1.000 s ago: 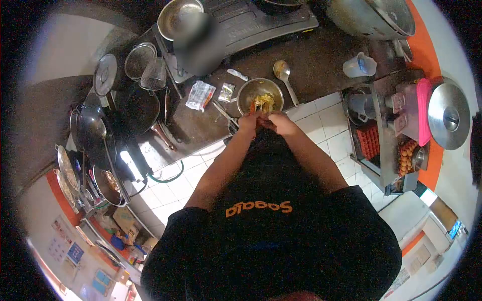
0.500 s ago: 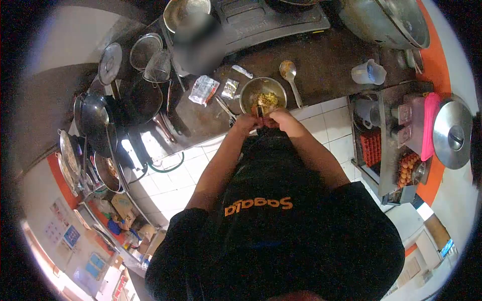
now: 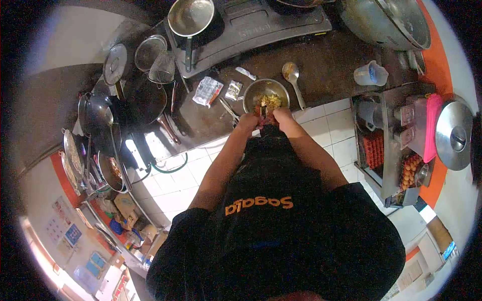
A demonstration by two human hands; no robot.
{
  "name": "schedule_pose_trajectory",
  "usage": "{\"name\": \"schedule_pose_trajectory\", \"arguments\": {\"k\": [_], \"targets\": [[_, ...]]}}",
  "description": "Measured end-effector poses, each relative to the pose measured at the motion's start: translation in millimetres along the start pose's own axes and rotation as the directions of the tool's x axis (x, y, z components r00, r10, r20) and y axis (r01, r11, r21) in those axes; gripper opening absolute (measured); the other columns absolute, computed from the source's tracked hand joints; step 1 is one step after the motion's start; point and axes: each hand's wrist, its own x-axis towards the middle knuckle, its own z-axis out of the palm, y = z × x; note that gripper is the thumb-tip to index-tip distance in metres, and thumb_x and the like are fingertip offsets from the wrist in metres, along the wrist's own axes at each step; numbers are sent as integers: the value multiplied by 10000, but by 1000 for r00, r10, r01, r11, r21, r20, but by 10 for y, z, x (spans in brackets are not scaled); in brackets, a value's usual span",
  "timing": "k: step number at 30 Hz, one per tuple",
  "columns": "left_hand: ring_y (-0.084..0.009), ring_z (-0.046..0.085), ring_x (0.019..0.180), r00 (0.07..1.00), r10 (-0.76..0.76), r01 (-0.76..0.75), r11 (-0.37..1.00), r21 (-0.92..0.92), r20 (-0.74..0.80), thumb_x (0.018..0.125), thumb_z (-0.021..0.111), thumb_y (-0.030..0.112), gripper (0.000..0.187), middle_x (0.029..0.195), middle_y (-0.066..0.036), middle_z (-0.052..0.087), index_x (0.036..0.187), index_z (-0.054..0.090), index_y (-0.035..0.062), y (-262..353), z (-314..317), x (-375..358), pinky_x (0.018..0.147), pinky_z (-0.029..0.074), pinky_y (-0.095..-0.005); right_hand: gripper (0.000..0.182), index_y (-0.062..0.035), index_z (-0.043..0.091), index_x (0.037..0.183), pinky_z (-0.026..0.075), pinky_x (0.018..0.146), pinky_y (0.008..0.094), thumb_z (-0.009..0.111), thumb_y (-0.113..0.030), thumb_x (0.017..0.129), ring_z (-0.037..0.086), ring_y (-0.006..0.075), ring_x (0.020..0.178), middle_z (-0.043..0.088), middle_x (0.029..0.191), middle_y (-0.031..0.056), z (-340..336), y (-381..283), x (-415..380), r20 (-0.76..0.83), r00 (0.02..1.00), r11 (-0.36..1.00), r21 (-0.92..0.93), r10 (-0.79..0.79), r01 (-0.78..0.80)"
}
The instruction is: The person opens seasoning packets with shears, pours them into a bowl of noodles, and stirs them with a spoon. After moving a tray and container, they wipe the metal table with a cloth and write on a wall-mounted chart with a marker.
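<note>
My left hand [image 3: 248,122] and my right hand [image 3: 283,116] are close together at the near rim of a metal bowl [image 3: 245,95]. Both are closed on a small reddish packet [image 3: 262,112] with a dark stripe, held over the bowl's near side; its exact kind is hard to make out. Yellowish chopped food [image 3: 271,102] lies in the bowl. Scissors [image 3: 230,111] rest just left of the bowl, near my left hand. Beyond them are an opened silver sachet [image 3: 233,91], a white and red wrapper [image 3: 207,92] and a pale strip [image 3: 245,73].
A large spoon [image 3: 291,80] lies right of the bowl. A stove [image 3: 251,37] carrying a saucepan [image 3: 191,19] stands behind. A plastic jug [image 3: 370,74] is at the right, above a shelf with eggs [image 3: 410,170]. Strainers [image 3: 161,69] and pans [image 3: 103,113] crowd the left.
The whole view has shifted slightly to the right and down. Both hands stay at the bowl, and the reddish packet between them now shows more clearly.
</note>
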Motion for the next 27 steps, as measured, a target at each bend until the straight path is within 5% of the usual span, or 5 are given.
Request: {"name": "schedule_pose_trajectory", "arguments": {"k": [10,13,15,18,27], "targets": [[-274,638,669,956,292,-281,915,291,7,709,661,255,238,741,-126,650,832,659,51,-282,59,247,593,507,-383,130,-22,624,858,437,499,300,544,-115,818,574,164,642,613,786,69,-319,383,235,320,925,847,-416,-205,331],[-292,638,672,899,432,-426,900,88,-74,695,662,239,230,749,-133,652,835,664,56,-280,60,223,594,508,-391,141,-21,609,893,416,468,306,553,-120,809,556,177,602,595,743,63,-26,141,16,136,984,971,222,-116,83],[-279,639,706,908,369,-319,304,898,198,731,646,250,273,769,-144,651,942,651,77,-197,5,269,611,507,-387,216,-10,586,976,423,486,320,564,-127,795,562,186,614,593,741,74,66,43,-15,58,998,1000,14,-12,11],[-278,640,741,989,148,-129,881,454,-6,787,596,271,286,805,-160,651,979,637,62,257,-12,-146,642,509,-381,265,-3,568,1026,444,537,333,557,-148,805,582,199,657,607,800,88,-145,507,393,289,956,990,-112,-55,91],[-284,634,849,937,345,-259,777,573,-44,799,559,254,232,916,-107,663,960,674,131,-245,120,254,780,490,-392,284,-14,564,1040,444,543,330,576,-166,799,581,193,659,606,805,84,120,363,294,-145,982,985,-142,-121,100]]}}
